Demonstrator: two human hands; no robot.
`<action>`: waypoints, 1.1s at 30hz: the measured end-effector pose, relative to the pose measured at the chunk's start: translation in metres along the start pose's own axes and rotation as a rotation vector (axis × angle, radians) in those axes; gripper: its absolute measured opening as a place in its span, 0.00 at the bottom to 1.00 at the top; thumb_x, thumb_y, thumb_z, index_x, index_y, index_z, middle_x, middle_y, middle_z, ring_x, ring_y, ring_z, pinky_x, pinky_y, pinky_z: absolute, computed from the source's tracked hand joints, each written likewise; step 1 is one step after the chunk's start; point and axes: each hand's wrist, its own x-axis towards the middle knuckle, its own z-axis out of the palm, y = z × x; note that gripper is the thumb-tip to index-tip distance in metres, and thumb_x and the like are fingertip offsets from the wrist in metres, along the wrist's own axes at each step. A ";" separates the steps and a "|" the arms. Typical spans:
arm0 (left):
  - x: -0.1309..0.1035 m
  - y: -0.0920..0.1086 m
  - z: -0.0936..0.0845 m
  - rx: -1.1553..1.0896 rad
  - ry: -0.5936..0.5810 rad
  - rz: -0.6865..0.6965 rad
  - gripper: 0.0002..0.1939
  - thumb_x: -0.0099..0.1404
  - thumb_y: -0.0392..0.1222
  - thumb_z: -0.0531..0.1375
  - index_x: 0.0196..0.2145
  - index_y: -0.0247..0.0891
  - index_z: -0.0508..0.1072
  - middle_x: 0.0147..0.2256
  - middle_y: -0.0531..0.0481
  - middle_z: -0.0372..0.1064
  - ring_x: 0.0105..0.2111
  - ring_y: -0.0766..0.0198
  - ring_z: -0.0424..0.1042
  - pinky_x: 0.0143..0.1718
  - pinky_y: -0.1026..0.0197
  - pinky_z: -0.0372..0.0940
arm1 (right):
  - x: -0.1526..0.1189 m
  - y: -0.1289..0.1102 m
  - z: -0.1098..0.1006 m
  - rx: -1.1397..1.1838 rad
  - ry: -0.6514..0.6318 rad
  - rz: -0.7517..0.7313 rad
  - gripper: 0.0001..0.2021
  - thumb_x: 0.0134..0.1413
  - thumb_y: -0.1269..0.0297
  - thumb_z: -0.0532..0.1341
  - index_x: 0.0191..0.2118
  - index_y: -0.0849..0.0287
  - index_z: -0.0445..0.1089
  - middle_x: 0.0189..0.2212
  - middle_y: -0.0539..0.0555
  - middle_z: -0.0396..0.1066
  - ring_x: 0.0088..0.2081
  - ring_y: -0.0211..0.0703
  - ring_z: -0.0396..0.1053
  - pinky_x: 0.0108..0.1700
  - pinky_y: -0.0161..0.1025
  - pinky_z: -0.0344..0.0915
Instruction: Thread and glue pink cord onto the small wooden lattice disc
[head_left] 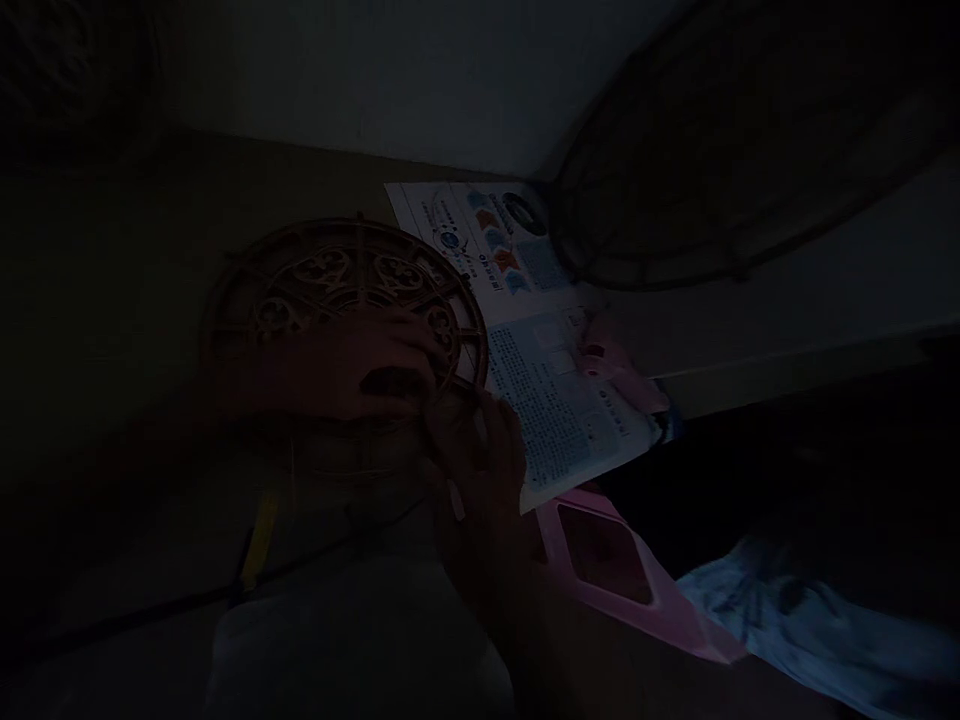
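The scene is very dark. A round, reddish-brown openwork piece [322,268] with spokes and scroll ornaments lies flat, partly over a printed sheet [525,350]. My left hand [360,360] reaches across it from the left, its fingers bent and closed towards the thumb near the piece's lower right part. Close beside it, my right hand [480,460] comes up from below with fingers curled and pressed together at the rim. The fingertips of both hands meet there. Whether a small part is between them is hidden.
A larger round frame [652,270] leans at the upper right, and another dark ornament [60,60] is at the upper left. A pink tool-like object [619,365] rests on the sheet. Below are a pink framed object [600,550] and a yellow stick-like item [260,540].
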 end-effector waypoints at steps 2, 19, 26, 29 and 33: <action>0.000 -0.001 0.003 0.041 0.019 -0.025 0.10 0.74 0.43 0.61 0.47 0.38 0.79 0.56 0.45 0.73 0.61 0.57 0.68 0.64 0.53 0.59 | 0.000 0.000 -0.001 0.009 0.000 0.011 0.29 0.70 0.62 0.56 0.72 0.35 0.56 0.74 0.55 0.44 0.74 0.70 0.43 0.65 0.72 0.60; 0.001 0.000 0.004 -0.090 0.009 -0.022 0.08 0.73 0.39 0.61 0.43 0.39 0.81 0.56 0.46 0.73 0.59 0.60 0.69 0.63 0.56 0.61 | 0.005 0.011 -0.009 0.002 -0.086 -0.074 0.33 0.71 0.62 0.56 0.76 0.37 0.46 0.74 0.59 0.46 0.74 0.69 0.45 0.65 0.74 0.59; 0.003 0.000 0.005 -0.106 0.025 -0.039 0.06 0.73 0.40 0.63 0.42 0.39 0.80 0.54 0.47 0.74 0.55 0.59 0.71 0.59 0.57 0.63 | 0.014 0.014 -0.023 0.000 -0.164 -0.112 0.28 0.68 0.62 0.60 0.71 0.44 0.59 0.70 0.63 0.54 0.71 0.68 0.52 0.63 0.71 0.63; 0.004 0.003 0.006 -0.076 0.048 -0.055 0.07 0.72 0.43 0.64 0.41 0.37 0.79 0.51 0.47 0.74 0.54 0.59 0.72 0.57 0.57 0.63 | 0.013 0.017 -0.022 0.048 -0.143 -0.114 0.28 0.67 0.60 0.61 0.70 0.43 0.61 0.71 0.61 0.52 0.72 0.68 0.51 0.64 0.69 0.63; 0.003 0.001 0.007 -0.041 0.059 0.001 0.07 0.73 0.42 0.62 0.42 0.38 0.80 0.53 0.46 0.73 0.55 0.60 0.71 0.56 0.59 0.63 | 0.009 0.019 -0.019 0.107 -0.121 -0.082 0.27 0.65 0.57 0.63 0.68 0.43 0.64 0.72 0.59 0.51 0.72 0.68 0.51 0.63 0.68 0.64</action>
